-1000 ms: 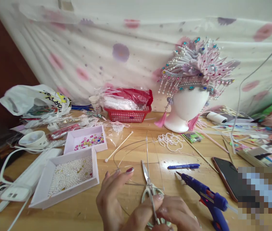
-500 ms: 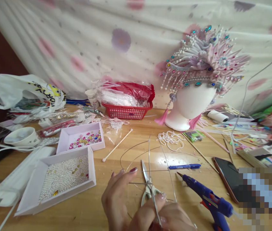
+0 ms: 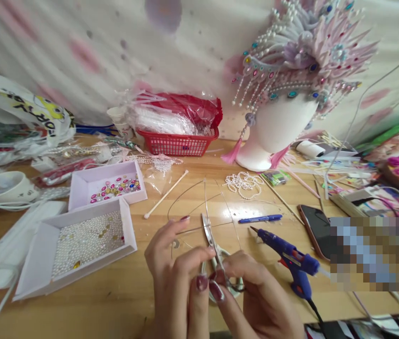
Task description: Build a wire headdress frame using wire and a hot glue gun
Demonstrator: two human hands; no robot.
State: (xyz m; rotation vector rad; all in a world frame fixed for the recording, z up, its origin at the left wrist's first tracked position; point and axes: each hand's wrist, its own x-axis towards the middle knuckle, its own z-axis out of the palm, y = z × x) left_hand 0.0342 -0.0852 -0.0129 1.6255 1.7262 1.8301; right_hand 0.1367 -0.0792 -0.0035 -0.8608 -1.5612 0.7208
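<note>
"Where is the wire frame [image 3: 207, 203], and what has hold of it?"

"Near centre, over the desk [image 3: 125, 310]. The fingers of the left hand [image 3: 176, 268] and right hand [image 3: 261, 285] look pinched on its near end, one left finger stretched away."

"What could go wrong?"

"If either pinch slips, the thin frame could spring out of shape. It crosses above the scissors [image 3: 206, 230], which might snag it. The glue gun [image 3: 287, 255], just right of the right hand, could get knocked."

"And the containers?"

"At left, the near tray [image 3: 33, 261] holds white pearls [image 3: 86, 242] and a few amber pieces [image 3: 76, 264]; a bump could spill them. The far tray [image 3: 82, 177] holds coloured gems [image 3: 116, 189]. Farther back, the red basket [image 3: 178, 145] carries plastic-wrapped packets [image 3: 167, 120]. The left-hand cup's [image 3: 12, 195] pale contents are unclear."
</note>
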